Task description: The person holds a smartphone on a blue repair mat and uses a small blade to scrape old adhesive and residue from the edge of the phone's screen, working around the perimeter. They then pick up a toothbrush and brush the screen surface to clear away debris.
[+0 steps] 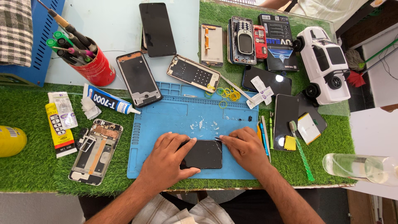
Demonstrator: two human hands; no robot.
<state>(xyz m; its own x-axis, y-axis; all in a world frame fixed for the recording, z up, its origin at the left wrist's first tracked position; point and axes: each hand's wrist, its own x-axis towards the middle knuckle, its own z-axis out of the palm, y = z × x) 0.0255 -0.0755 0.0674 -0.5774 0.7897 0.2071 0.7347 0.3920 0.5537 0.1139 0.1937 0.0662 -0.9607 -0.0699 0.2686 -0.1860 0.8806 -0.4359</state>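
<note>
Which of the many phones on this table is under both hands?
The black phone on the blue mat, pressed by the left hand and right hand.

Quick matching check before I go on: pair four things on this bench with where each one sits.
1 black phone
2 red cup of tools
3 white toy car
4 yellow rubber bands

A far right on the grass mat
B far left, by the blue box
C under both hands on the blue mat
D top edge of the blue mat

Pairs: 1-C, 2-B, 3-A, 4-D
</note>
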